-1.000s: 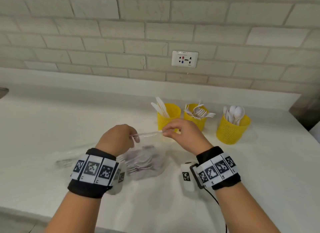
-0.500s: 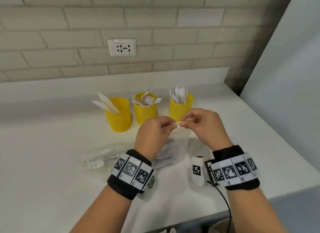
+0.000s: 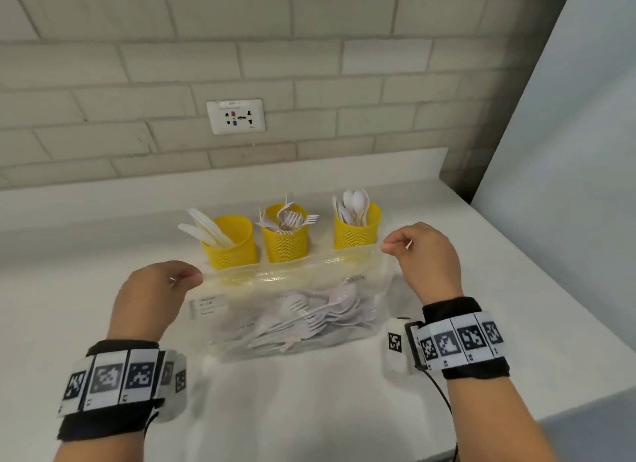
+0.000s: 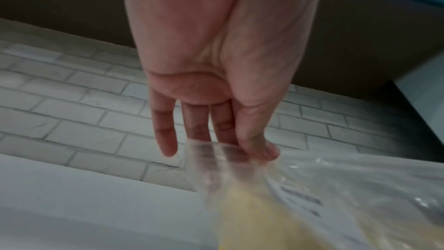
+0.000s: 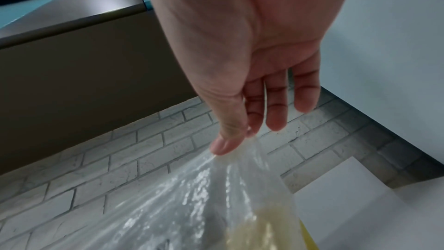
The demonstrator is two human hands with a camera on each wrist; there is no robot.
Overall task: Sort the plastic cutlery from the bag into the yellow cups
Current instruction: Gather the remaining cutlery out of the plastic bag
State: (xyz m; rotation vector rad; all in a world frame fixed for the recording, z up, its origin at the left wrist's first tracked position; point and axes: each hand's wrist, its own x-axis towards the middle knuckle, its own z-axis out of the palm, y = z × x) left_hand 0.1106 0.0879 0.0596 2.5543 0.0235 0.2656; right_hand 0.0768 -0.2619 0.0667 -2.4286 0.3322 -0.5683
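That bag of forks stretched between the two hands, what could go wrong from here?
The bag hangs from thin pinches only: the left hand and right hand each hold one top corner, so the slick plastic might slip and the cutlery spill. It also hangs right before the yellow cups; a forward swing could topple them.

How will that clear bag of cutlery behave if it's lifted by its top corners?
The bag is thin film, so it likely sags between the left hand and right hand. The loose cutlery probably slides and bunches at the bottom.
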